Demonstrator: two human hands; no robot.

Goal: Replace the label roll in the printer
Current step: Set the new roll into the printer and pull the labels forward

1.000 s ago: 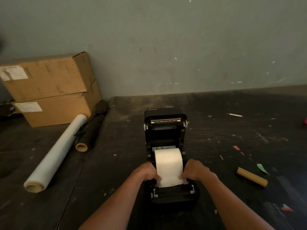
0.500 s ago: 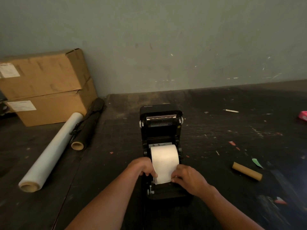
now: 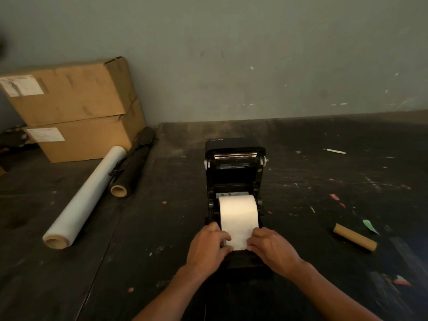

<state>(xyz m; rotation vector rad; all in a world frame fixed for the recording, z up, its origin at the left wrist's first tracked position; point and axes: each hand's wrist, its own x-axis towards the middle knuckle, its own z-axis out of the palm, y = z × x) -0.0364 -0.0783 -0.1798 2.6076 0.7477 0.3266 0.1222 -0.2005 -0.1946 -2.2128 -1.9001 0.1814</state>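
Observation:
A black label printer [image 3: 235,167] stands in the middle of the dark table with its lid raised toward the wall. A white label roll [image 3: 238,210] sits in its bay, and a strip of labels runs from it toward me over the front. My left hand [image 3: 208,246] presses on the strip's left edge at the printer's front. My right hand [image 3: 271,247] pinches the strip's right edge. The hands hide the printer's front part. An empty brown cardboard core [image 3: 354,237] lies on the table to the right.
Two stacked cardboard boxes [image 3: 76,107] stand at the back left against the wall. A white film roll [image 3: 85,198] and a black roll [image 3: 132,165] lie beside them. Small paper scraps [image 3: 370,225] and a white pen [image 3: 334,151] lie at the right.
Both hands have closed in on the end of the label strip. My left hand shifted onto the strip's left edge; the right stayed at its right edge. The camera view shifted a little.

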